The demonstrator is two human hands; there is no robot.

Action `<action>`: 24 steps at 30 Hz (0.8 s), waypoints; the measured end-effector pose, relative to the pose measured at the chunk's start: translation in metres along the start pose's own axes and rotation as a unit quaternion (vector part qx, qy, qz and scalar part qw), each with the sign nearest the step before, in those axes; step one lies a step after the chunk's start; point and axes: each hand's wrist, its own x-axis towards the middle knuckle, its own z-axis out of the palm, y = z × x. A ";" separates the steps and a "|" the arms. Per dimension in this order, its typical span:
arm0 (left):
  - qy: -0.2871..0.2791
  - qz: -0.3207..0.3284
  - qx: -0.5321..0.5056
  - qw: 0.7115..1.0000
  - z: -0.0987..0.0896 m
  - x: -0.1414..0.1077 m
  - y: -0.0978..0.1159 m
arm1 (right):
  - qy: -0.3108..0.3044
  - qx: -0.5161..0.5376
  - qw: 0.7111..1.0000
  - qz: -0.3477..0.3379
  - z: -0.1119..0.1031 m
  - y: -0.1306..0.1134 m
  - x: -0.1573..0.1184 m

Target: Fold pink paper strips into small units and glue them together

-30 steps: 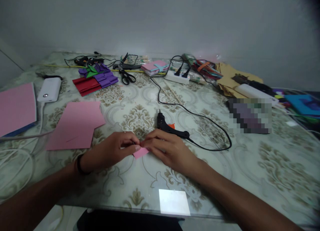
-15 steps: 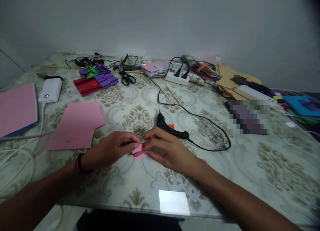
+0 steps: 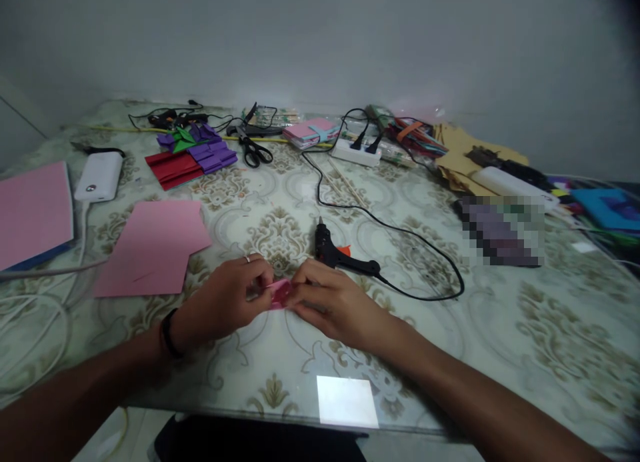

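Between both hands, pink folded paper

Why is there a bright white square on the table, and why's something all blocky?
Head view, front: the white patch looks like light reflecting off the shiny table; head view, right: coarse pixels cover a dark object; head view, middle: the small pink paper between the fingers looks soft.

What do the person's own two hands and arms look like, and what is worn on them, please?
The left hand wears a thin, pale ring on one finger, and a narrow black band goes around its wrist. The right hand shows no ring or band. Neither hand has a glove, and no sleeves are visible on the forearms.
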 end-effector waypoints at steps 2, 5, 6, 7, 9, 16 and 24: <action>0.012 -0.014 0.028 0.999 0.000 -0.001 -0.001 | -0.009 0.007 1.000 0.004 0.000 0.000 -0.001; 0.023 -0.033 0.072 0.997 0.001 -0.001 -0.004 | -0.018 0.021 1.000 0.006 0.000 -0.002 -0.001; 0.025 -0.038 0.084 0.995 0.000 -0.001 -0.005 | -0.022 0.025 0.999 0.008 0.000 -0.002 -0.001; 0.027 -0.042 0.095 0.994 0.000 -0.001 -0.005 | -0.024 0.030 0.999 0.009 0.000 -0.002 0.000; 0.029 -0.051 0.107 0.992 -0.002 0.000 -0.006 | -0.030 0.039 0.999 0.013 0.000 -0.003 0.000; 0.027 -0.056 0.155 0.986 -0.004 0.001 -0.007 | -0.052 0.048 0.997 0.010 -0.002 -0.002 0.000; 0.035 -0.054 0.148 0.987 -0.005 0.001 -0.009 | -0.065 0.054 0.996 0.026 -0.002 0.001 -0.002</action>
